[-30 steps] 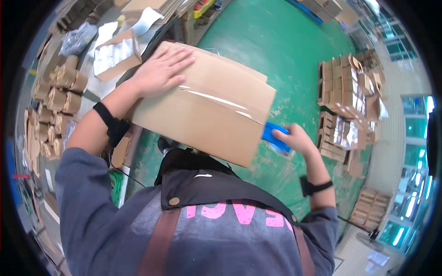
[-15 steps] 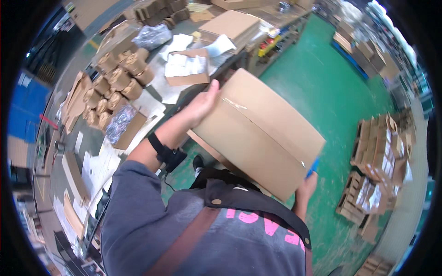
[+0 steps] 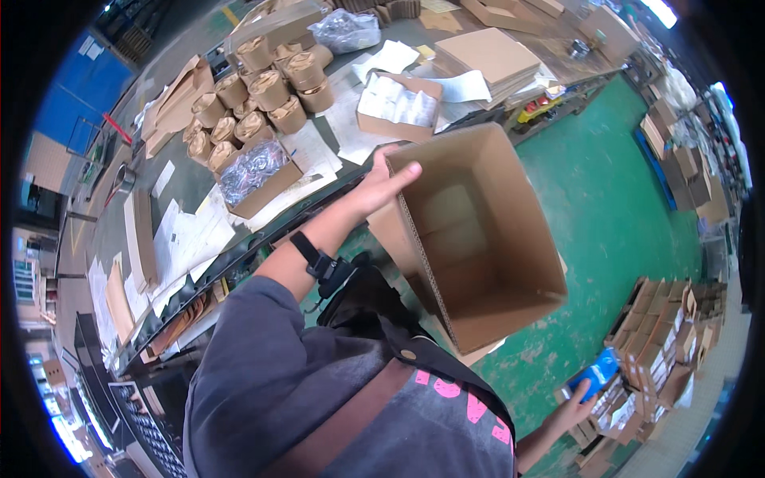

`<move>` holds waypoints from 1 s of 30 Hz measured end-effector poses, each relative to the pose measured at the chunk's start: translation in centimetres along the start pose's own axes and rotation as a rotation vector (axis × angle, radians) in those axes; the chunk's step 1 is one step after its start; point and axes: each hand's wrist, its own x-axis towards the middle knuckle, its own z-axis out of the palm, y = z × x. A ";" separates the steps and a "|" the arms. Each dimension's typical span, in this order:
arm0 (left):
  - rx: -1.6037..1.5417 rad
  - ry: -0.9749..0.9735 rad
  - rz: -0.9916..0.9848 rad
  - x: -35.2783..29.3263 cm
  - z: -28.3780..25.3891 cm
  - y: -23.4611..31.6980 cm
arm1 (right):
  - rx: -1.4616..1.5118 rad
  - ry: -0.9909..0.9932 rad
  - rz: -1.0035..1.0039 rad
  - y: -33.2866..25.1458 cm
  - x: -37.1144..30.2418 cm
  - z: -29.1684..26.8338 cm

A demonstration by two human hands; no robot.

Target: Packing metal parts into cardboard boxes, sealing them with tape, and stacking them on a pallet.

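Note:
A brown cardboard box (image 3: 522, 231) is held tilted in front of my body, its open mouth facing me and its inside bare. My left hand (image 3: 381, 185) grips the upper left rim, thumb over the edge. Away from the box, low on the right, my right hand (image 3: 572, 410) is closed around what looks like a blue tape dispenser (image 3: 598, 370). Part of the box's outside, toward my waist, is hidden.
On the workbench at left stand several paper-wrapped rolls (image 3: 269, 90), a carton of plastic bags (image 3: 253, 171) and a carton of white packets (image 3: 398, 103). Flat cardboard sheets (image 3: 488, 54) are stacked farther back. Boxes on a pallet (image 3: 657, 350) stand at right on the green floor.
The box has turned from showing its taped closed side to showing its open mouth. My right hand has left the box, moving down and right with the blue dispenser. The view has shifted.

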 end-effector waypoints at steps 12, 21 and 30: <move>0.370 -0.607 0.297 0.8 -7.4 -2.2 | 0.506 -1.277 0.452 -38.5 -6.8 22.3; 0.482 -1.226 -0.015 3.2 -19.9 -1.8 | -0.405 -1.518 -0.486 -28.0 -22.4 58.9; 0.070 -0.727 -0.184 3.2 -29.1 -2.2 | -0.657 -0.254 -0.978 -32.5 12.3 74.9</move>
